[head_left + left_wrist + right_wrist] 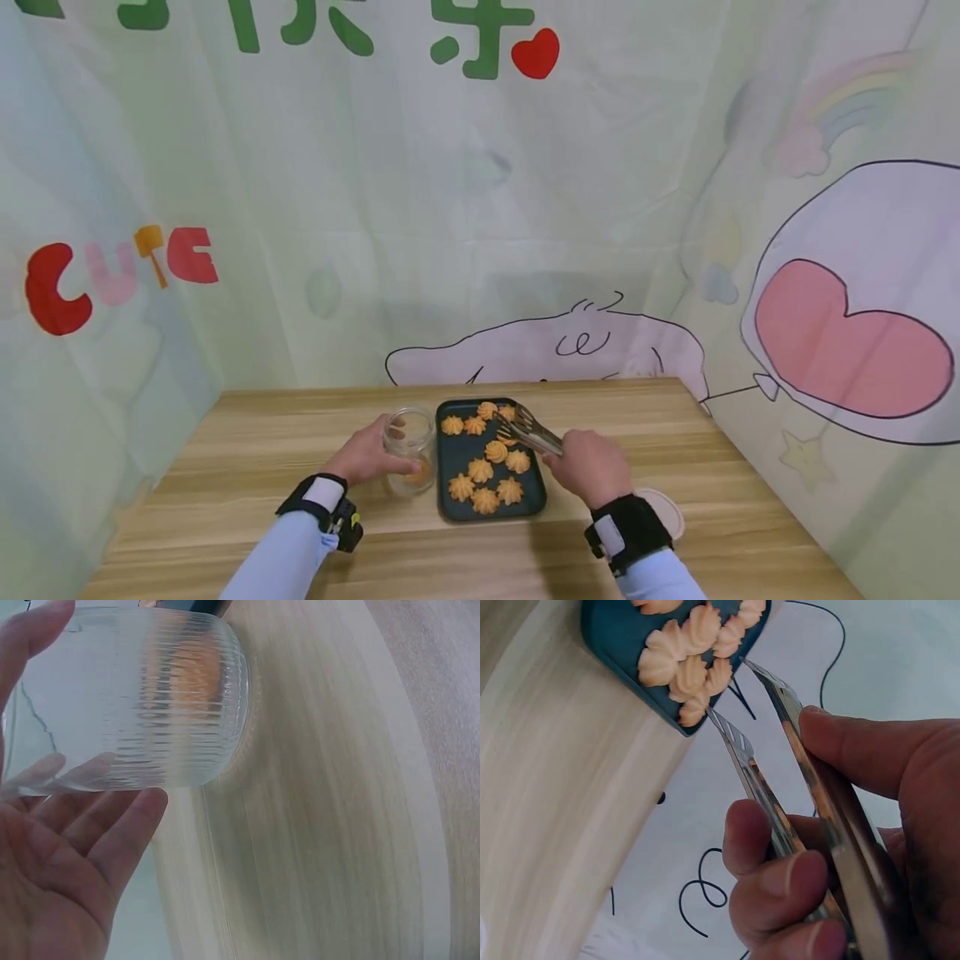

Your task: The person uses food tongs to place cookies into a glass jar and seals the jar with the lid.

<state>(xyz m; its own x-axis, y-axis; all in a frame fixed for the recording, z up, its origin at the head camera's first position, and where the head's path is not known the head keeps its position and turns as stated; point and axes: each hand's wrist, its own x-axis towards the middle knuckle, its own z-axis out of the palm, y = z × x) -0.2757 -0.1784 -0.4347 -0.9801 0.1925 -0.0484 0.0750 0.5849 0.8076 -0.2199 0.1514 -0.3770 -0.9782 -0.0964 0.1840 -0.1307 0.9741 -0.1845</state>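
My left hand (366,454) holds a clear glass jar (422,440) upright on the table, left of the tray. In the left wrist view, an orange-brown cookie (196,675) shows through the jar's ribbed lower wall. A dark rectangular tray (453,457) carries several swirled, star-shaped cookies (496,451). My right hand (596,468) grips metal tongs (536,435), their tips over the tray's far right part. The right wrist view shows the tongs' arms (817,802) apart, with nothing between the tips.
A round pale lid (664,510) lies on the wooden table (300,417), partly hidden behind the right wrist. A printed cloth backdrop (420,217) hangs behind the table's far edge and along both sides.
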